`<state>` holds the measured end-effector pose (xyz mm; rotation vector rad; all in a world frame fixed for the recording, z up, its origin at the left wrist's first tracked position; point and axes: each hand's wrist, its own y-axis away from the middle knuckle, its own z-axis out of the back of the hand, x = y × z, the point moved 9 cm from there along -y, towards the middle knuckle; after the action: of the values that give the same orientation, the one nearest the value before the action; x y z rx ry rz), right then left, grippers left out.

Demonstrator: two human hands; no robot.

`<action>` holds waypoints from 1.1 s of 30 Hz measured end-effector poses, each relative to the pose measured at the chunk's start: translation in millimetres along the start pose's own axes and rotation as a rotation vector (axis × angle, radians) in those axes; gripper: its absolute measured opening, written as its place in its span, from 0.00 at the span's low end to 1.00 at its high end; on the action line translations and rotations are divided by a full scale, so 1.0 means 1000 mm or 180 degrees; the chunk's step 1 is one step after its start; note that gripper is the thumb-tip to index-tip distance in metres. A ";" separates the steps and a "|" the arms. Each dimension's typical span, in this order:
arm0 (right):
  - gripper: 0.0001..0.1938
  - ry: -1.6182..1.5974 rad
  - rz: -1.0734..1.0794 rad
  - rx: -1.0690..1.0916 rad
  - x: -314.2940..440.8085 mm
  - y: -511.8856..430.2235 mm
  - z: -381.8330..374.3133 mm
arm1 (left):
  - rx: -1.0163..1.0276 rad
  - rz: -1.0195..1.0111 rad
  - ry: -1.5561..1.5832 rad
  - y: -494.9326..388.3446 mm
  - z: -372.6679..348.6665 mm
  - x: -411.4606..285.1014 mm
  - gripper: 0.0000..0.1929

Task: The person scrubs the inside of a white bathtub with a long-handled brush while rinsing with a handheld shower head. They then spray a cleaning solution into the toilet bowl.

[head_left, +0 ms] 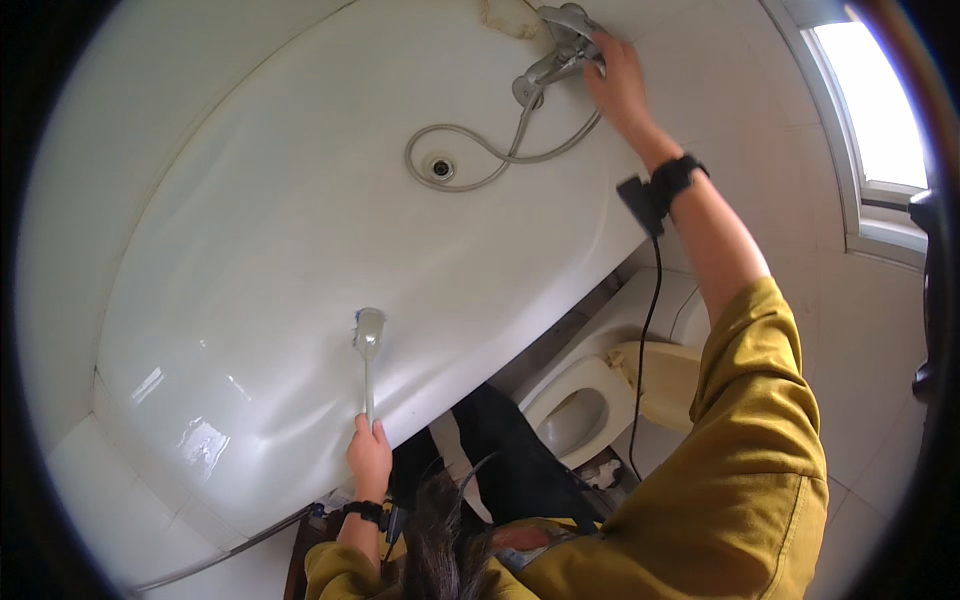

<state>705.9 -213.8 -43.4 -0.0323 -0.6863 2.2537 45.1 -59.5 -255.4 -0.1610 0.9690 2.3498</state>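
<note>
My left hand [370, 454] grips the handle of a long-handled scrub brush [369, 337], whose head is over the white bathtub [285, 247] with its bristles mostly hidden underneath. At the top right, my right hand [616, 81] is at the side of the chrome tub faucet [562, 52]; its fingertips touch the fitting, but whether they close around any part is unclear. From the faucet a metal shower hose [450, 189] loops around the drain [441, 169] inside the tub.
Beside the tub stands a toilet [574, 424] with its yellowed seat and raised lid. A black cable [645, 330] hangs from my right wrist strap. A window [870, 105] is in the right wall, and tiled wall borders the tub.
</note>
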 end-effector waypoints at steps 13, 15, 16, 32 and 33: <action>0.13 -0.2478 -0.1605 0.2350 0.330 0.416 -0.043 | -0.0165 -0.0218 0.0661 -0.003 -0.013 0.007 0.19; 0.10 -0.2704 -0.1684 0.2503 0.371 0.433 -0.041 | 0.0177 0.0075 0.1145 -0.010 -0.035 0.022 0.19; 0.11 -0.2703 -0.1697 0.2676 0.388 0.439 -0.043 | 0.0479 0.0377 0.1532 -0.013 -0.051 0.032 0.19; 0.38 -0.2945 -0.3785 0.2274 0.409 0.485 0.011 | 0.1152 -0.0565 0.3583 0.035 -0.040 -0.052 0.28; 0.38 -0.2910 -0.3813 0.2232 0.407 0.483 0.020 | 0.1076 -0.0666 0.3515 0.041 -0.038 -0.056 0.29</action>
<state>89.7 -216.7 -185.8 1.4078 -0.1569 1.1047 64.2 -134.8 -240.1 -1.4328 1.6948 1.7690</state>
